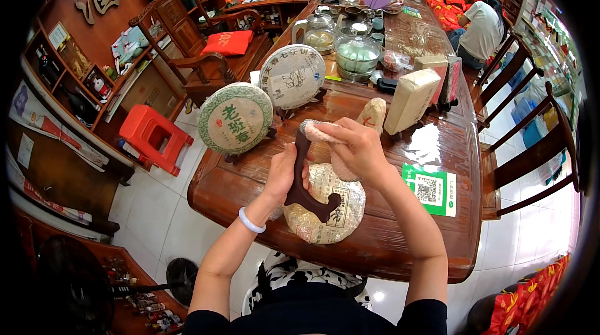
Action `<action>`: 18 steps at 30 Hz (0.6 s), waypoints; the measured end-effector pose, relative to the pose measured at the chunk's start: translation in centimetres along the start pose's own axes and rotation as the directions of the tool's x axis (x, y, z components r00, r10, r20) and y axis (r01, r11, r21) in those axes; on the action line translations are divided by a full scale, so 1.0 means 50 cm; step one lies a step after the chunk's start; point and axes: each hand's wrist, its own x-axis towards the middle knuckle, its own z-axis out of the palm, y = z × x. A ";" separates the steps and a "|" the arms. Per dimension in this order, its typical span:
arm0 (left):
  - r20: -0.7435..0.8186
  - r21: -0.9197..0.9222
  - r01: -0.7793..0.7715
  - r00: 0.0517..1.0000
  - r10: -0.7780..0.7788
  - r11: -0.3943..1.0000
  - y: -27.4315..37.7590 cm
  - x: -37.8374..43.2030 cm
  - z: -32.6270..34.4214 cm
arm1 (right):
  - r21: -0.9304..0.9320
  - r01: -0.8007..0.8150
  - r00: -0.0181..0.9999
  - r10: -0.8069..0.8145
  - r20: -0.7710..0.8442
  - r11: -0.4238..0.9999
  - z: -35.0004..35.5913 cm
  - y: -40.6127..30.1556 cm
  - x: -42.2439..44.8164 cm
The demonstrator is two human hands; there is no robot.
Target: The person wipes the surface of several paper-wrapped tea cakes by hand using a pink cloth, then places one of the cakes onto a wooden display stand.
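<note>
My left hand (281,171) grips the lower arm of a dark brown wooden display stand (298,194), raised above the table. In my right hand (358,145) is a pink cloth (323,133), pressed around the stand's upper tip; part of it hangs below my fingers. Beneath the stand lies a round paper-wrapped tea cake (323,232), flat and partly hidden. Two more wrapped cakes, one with a green border (234,119) and one white (293,77), lean upright on dark stands to the left. A wrapped tea brick (410,100) and a smaller wrapped piece (375,112) stand beyond my right hand.
A glass kettle (320,37) and a glass pot holding cups (357,56) stand farther back. A green printed-code card (429,189) lies at right. Wooden chairs (534,147) line the right side; a red stool (150,133) stands left. Two people sit at the far end.
</note>
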 end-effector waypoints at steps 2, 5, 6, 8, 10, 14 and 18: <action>0.010 0.051 0.022 1.000 -0.022 0.998 0.001 0.000 -0.002 | -0.021 0.021 1.000 -0.020 0.006 1.000 0.009 -0.001 0.002; -0.017 0.018 0.045 0.999 -0.044 0.999 -0.010 0.005 -0.023 | -0.043 0.021 0.994 -0.016 0.107 0.999 0.021 -0.010 -0.006; -0.032 0.055 0.020 0.999 -0.019 0.998 -0.007 0.007 -0.026 | -0.072 0.079 0.979 -0.064 0.192 0.994 0.025 -0.012 -0.014; -0.137 0.101 0.020 0.991 -0.006 0.995 0.000 0.007 -0.022 | -0.108 0.164 0.926 -0.115 0.361 0.981 0.023 -0.025 -0.027; -0.119 0.110 0.032 0.993 -0.018 0.993 0.002 0.008 -0.021 | -0.119 0.146 0.950 -0.105 0.296 0.982 0.026 -0.023 -0.037; -0.030 0.093 0.031 0.999 -0.028 0.995 -0.007 0.005 -0.022 | -0.108 0.055 0.998 -0.053 0.023 0.993 0.030 -0.008 -0.031; -0.022 0.082 0.069 0.998 -0.067 0.994 -0.012 0.005 -0.008 | -0.192 0.068 0.995 -0.080 -0.052 0.979 0.033 -0.014 -0.011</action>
